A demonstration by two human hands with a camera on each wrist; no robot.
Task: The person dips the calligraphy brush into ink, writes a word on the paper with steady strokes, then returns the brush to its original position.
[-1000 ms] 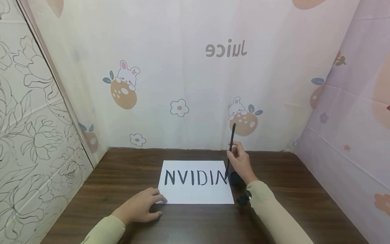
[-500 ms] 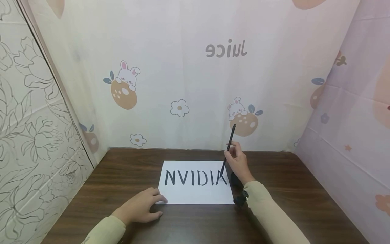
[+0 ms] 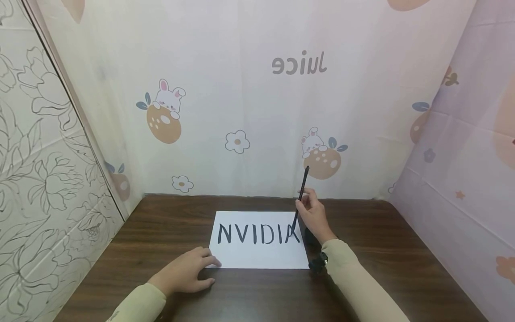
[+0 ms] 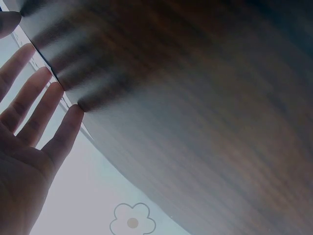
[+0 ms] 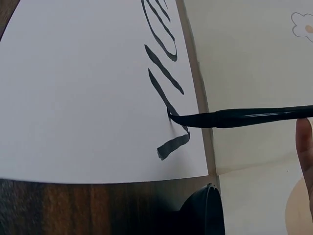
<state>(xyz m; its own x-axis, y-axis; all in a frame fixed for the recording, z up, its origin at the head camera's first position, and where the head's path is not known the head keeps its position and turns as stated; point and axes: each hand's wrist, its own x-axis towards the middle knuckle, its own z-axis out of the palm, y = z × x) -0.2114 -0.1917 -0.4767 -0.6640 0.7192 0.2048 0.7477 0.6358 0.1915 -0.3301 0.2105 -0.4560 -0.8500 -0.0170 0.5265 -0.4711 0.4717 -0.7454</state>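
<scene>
My right hand pinches a slim black ink brush by its upper part, and the handle leans slightly right. In the right wrist view the dark bristles touch the last letter, the A, on white paper. Black brushed letters reading NVIDIA run across the sheet's upper half. At the sheet's lower left corner rests my left hand, fingertips on the paper and thumb on the wood. Its fingers look spread and relaxed in the left wrist view, holding nothing.
Just right of the paper, partly behind the right hand, sits a black rounded object, perhaps a cup. A small black device is on the right wrist. The brown wooden table ends at a patterned curtain.
My right hand has shifted slightly left, taking the brush tip from the paper's right edge to inside the A. Between half a second ago and now it barely moved. The left hand stays put.
</scene>
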